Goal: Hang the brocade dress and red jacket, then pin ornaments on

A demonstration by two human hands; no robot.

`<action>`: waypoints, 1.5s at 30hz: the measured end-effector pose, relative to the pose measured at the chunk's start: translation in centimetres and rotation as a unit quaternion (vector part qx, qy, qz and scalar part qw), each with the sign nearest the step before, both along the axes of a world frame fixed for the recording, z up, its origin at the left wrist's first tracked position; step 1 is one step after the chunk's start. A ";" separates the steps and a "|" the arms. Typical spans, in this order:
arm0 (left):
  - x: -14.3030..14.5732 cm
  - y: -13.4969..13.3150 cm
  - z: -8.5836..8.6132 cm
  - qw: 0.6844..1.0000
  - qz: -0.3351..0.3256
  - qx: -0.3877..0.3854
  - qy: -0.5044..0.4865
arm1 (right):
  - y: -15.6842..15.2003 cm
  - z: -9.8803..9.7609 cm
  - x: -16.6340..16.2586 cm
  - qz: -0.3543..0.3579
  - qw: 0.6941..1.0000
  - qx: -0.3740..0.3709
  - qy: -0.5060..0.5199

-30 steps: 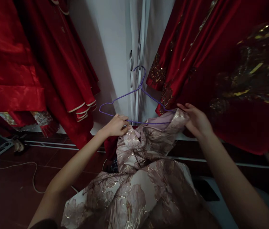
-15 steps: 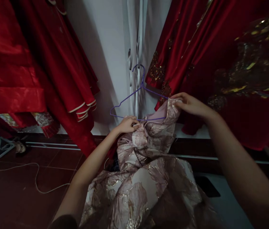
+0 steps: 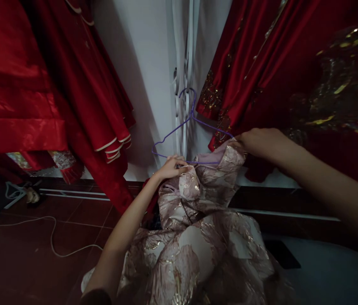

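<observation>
A purple wire hanger [image 3: 176, 127] hangs by its hook from a white metal rack post [image 3: 183, 55]. Its right end goes into the shoulder of a pink and white floral dress [image 3: 194, 241] with gold threads; its left end is bare. My left hand [image 3: 173, 167] is closed on the dress's other shoulder edge, close to the hanger's lower bar. My right hand [image 3: 253, 142] grips the shoulder at the hanger's right end, its fingertips partly hidden. The dress's skirt spreads downward toward me.
Red garments [image 3: 80, 80] hang on the left, and red gowns with gold trim [image 3: 261, 76] on the right. A thin cable [image 3: 53, 237] runs over the brown tiled floor [image 3: 23, 262]. A dark flat object [image 3: 282, 254] lies on a pale surface [image 3: 328, 267] at lower right.
My right hand has shifted slightly right and down and turned, with the dress shoulder now farther along the hanger's right end. My left hand stays at the other shoulder edge.
</observation>
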State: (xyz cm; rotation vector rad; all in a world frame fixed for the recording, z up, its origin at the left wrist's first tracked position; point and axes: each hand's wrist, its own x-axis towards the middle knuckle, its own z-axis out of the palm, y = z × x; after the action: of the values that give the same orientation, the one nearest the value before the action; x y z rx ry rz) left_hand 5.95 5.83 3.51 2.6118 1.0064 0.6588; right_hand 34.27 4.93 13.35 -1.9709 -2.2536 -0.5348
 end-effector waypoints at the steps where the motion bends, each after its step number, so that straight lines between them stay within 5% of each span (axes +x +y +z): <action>1: -0.2 -0.1 -0.2 1.000 0.015 0.011 0.006 | 0.4 -0.4 -0.2 0.012 1.000 0.011 -0.005; 6: -0.8 -0.1 -0.9 0.998 0.037 0.046 -0.022 | 1.7 -2.1 -0.8 0.141 0.986 0.072 -0.046; 9: -1.7 0.8 -1.2 0.991 0.031 0.040 -0.125 | 1.1 -3.7 -0.8 0.115 0.989 0.088 -0.019; 14: -6.4 3.5 -2.6 0.914 0.197 0.017 -0.355 | -0.9 -4.9 -0.6 0.101 0.981 0.164 0.030; 19: -11.8 4.6 -4.7 0.869 0.301 -0.036 -0.391 | -1.3 -4.2 -0.8 0.139 0.963 0.155 0.169; 24: -13.2 3.7 -5.8 0.870 0.276 -0.044 -0.407 | -1.3 -3.8 -0.8 0.137 0.958 0.185 0.173; 45: -14.0 3.7 -5.5 0.881 0.249 -0.021 -0.402 | 0.5 -3.3 0.6 0.166 0.954 0.172 0.180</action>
State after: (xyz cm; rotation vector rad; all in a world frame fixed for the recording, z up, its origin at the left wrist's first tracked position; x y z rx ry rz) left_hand -8.09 9.58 -2.01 1.6946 1.3324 1.6270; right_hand 34.82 5.41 10.08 -1.3604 -2.0333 -0.4457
